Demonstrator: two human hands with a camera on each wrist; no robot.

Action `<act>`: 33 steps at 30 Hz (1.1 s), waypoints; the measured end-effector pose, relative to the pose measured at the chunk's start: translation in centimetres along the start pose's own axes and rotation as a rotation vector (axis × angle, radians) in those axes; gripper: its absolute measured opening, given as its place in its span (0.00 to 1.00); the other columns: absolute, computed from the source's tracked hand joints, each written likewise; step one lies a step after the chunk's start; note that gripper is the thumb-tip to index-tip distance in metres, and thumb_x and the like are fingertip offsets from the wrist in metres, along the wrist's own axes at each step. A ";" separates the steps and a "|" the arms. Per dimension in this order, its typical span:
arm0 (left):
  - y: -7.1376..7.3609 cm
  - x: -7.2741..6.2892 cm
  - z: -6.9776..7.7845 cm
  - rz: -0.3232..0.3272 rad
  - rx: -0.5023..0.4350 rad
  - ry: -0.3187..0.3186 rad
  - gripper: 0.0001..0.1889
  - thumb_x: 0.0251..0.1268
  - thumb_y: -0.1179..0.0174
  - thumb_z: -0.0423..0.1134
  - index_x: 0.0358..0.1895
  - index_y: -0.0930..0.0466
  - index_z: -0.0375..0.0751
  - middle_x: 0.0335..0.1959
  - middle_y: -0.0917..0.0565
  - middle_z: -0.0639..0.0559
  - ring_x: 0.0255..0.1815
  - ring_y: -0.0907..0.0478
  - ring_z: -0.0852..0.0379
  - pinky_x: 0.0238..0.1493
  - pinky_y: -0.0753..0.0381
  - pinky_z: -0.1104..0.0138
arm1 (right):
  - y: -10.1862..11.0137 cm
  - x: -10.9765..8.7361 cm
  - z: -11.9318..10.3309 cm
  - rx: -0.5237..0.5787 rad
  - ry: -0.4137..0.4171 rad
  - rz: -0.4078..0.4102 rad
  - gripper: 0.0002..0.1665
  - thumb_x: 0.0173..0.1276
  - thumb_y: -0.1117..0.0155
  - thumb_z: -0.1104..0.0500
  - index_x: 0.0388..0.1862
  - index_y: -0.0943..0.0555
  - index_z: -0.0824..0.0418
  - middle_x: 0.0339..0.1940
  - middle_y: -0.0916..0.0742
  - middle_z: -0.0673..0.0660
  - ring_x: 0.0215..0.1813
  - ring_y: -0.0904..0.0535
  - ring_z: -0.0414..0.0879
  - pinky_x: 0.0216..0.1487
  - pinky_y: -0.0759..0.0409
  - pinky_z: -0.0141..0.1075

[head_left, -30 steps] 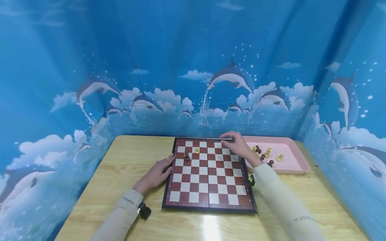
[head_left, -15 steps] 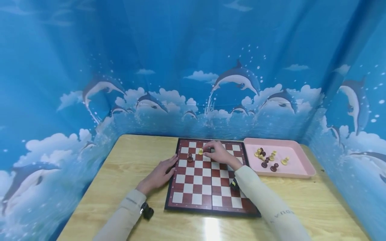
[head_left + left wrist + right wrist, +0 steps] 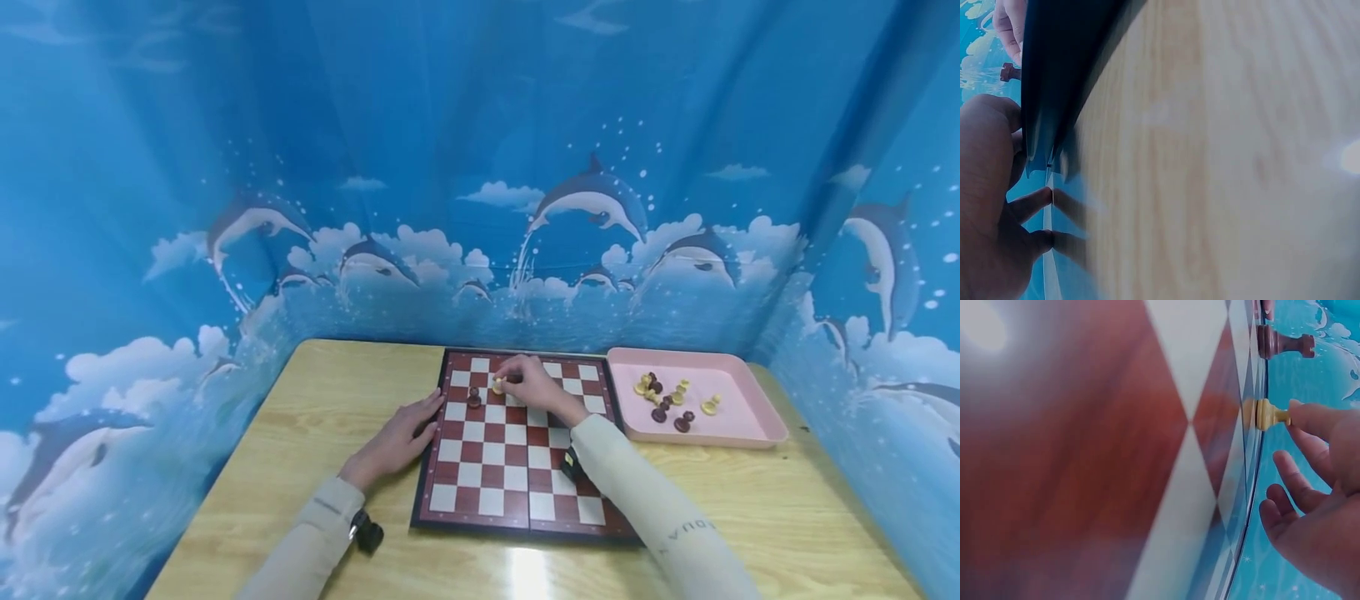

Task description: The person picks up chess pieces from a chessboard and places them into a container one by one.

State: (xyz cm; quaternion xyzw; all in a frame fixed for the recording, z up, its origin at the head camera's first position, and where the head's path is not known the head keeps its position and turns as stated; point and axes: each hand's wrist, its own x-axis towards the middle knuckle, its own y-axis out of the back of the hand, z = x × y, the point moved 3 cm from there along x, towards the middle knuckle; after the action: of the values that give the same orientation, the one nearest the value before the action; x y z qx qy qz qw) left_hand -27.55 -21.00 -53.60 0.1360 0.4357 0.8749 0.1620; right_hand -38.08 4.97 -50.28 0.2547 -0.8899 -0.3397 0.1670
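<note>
Yellow pawn point(image 3: 498, 385): small, pale, round-headed, upright on a far-row square of the chessboard point(image 3: 517, 492), just beside a dark brown pawn point(image 3: 474, 397). Right hand point(image 3: 534, 385) pinches its head between fingertips point(image 3: 1310, 419). Left hand point(image 3: 396, 442) rests flat, fingers relaxed, against the board's left edge. Pink tray point(image 3: 738, 421) right of the board holds loose yellow and brown pieces point(image 3: 663, 400)

Bright overhead glare on the table point(image 3: 525, 575); wrist views blurred.
</note>
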 end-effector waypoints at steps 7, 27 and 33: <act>-0.2 0.1 0.2 0.015 0.010 -0.011 0.29 0.82 0.52 0.45 0.80 0.44 0.42 0.82 0.45 0.45 0.80 0.43 0.38 0.78 0.49 0.36 | 1.2 -0.6 -0.8 0.088 -0.001 0.068 0.10 0.75 0.35 0.58 0.46 0.11 0.61 0.63 0.17 0.65 0.68 0.25 0.58 0.63 0.21 0.55; -0.1 -0.1 0.4 -0.010 0.002 -0.001 0.30 0.82 0.52 0.44 0.81 0.45 0.42 0.83 0.46 0.45 0.81 0.45 0.39 0.78 0.51 0.35 | 5.1 -4.6 0.4 0.205 0.036 0.277 0.07 0.72 0.31 0.56 0.41 0.11 0.59 0.56 0.14 0.63 0.63 0.23 0.58 0.69 0.29 0.63; 0.1 -0.1 0.4 0.020 0.002 -0.026 0.29 0.82 0.51 0.42 0.80 0.44 0.39 0.82 0.44 0.43 0.80 0.44 0.36 0.77 0.51 0.34 | 6.1 -6.3 1.7 0.202 0.005 0.302 0.11 0.73 0.32 0.55 0.47 0.12 0.60 0.57 0.14 0.65 0.62 0.22 0.58 0.67 0.28 0.63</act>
State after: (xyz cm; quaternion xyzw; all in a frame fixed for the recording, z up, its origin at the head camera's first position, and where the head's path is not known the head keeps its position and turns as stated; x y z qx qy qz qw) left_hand -27.30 -20.81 -53.31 0.1518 0.4331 0.8742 0.1587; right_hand -35.82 13.33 -48.03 0.1347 -0.9471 -0.2191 0.1920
